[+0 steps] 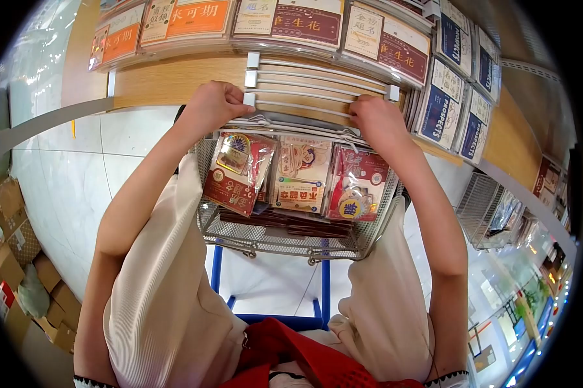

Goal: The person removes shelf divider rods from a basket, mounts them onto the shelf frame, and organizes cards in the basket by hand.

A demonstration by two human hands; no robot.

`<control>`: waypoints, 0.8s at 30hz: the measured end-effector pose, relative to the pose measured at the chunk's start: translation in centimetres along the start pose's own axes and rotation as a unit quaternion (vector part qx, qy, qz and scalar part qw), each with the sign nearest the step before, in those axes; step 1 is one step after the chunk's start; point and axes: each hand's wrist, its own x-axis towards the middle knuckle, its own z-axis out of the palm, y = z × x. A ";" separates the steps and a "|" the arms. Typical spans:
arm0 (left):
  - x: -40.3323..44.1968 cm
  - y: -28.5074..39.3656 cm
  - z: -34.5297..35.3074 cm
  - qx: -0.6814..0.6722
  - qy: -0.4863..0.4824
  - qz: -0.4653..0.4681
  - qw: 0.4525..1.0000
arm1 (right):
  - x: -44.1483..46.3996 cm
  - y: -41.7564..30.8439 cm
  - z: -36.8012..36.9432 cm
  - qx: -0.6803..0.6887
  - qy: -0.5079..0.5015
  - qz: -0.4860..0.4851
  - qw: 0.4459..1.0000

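Note:
My left hand (218, 103) pinches the left end of a thin white rod (298, 108) near its square white end piece. At the rod's right end my right hand (378, 118) is closed round it. More white rods (317, 75) with square end pieces lie beyond it on the wooden shelf edge (168, 81). Just below my hands a wire mesh basket (203, 216) holds packaged red and cream cards (304, 173) in clear sleeves.
Stacks of orange and maroon packs (291, 22) line the shelf, with blue packs (441, 110) at the right. Another mesh basket (477, 202) hangs lower right. Cardboard boxes (10, 220) lie on the floor at the left. A blue stool frame (325, 284) is below.

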 end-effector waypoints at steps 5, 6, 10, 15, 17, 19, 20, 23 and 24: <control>0.6 -1.2 0.7 -0.015 0.007 0.012 1.000 | -1.2 0.1 -1.2 0.059 0.092 0.025 0.994; 0.6 -1.3 0.6 -0.011 0.006 0.011 1.000 | -2.2 -0.1 -2.0 0.079 0.135 0.038 0.987; 0.8 -1.5 0.7 -0.015 -0.003 0.006 1.000 | -6.2 1.4 -3.1 0.020 0.181 0.097 0.978; 0.5 -1.1 0.4 -0.005 -0.010 0.005 1.000 | -7.0 1.4 -3.1 -0.116 0.213 0.060 0.968; 0.5 -0.8 0.3 -0.004 -0.016 -0.001 1.000 | -6.1 1.2 -3.2 -0.131 0.182 0.059 0.973; 0.5 -0.6 0.3 -0.010 -0.019 -0.002 1.000 | -5.2 1.5 -3.0 -0.145 0.156 0.052 0.976; 0.4 -0.7 0.3 -0.013 -0.020 -0.003 1.000 | -4.8 1.7 -2.6 -0.153 0.145 0.047 0.976; 0.5 -1.3 0.7 -0.018 0.011 0.023 0.999 | -4.3 2.0 -1.7 -0.183 0.129 0.041 0.974; 0.5 -1.3 0.6 -0.013 0.008 0.022 1.000 | -4.2 2.1 -1.6 -0.194 0.126 0.040 0.972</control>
